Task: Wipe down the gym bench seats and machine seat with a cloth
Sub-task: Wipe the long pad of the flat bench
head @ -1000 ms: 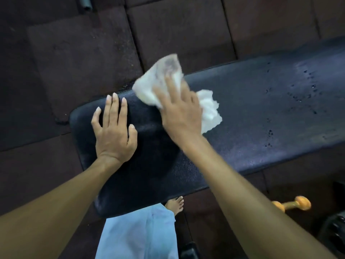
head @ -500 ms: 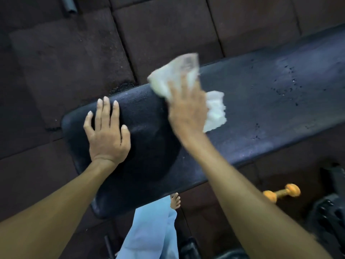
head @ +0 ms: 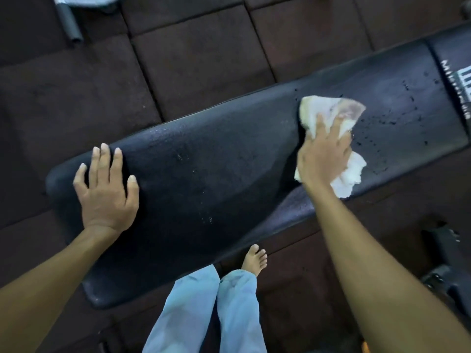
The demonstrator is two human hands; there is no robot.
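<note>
At the far left, a grey tube (head: 68,21) is lying on the dark rubber floor tiles (head: 198,52) near the top edge of the view. Below it, the rounded end of the black padded bench seat (head: 216,174) is being pressed by the left hand (head: 108,192), which is laid flat with the palm down and the fingers spread; nothing is being gripped by it. The bench is seen stretching diagonally from the lower left up toward the upper right, and its pebbled surface is being shown with a faint sheen in the middle.

Beneath the near edge of the bench, light blue trouser legs (head: 204,309) and a bare foot (head: 254,259) are being seen on the floor.

Further right, a white cloth (head: 328,110) is being pressed against the bench surface by the right hand (head: 323,154). The fingers are laid over the cloth and slightly curled, so the cloth is being pinned under the palm rather than enclosed in a fist. One crumpled part of the cloth is sticking out past the fingertips toward the far edge, and another part is bunched below the hand near the near edge.

Just beyond the cloth, dark droplets (head: 390,118) are scattered over the pad. At the far right, white lettering (head: 456,87) is being shown on the next pad section, too cropped to be read.
</note>
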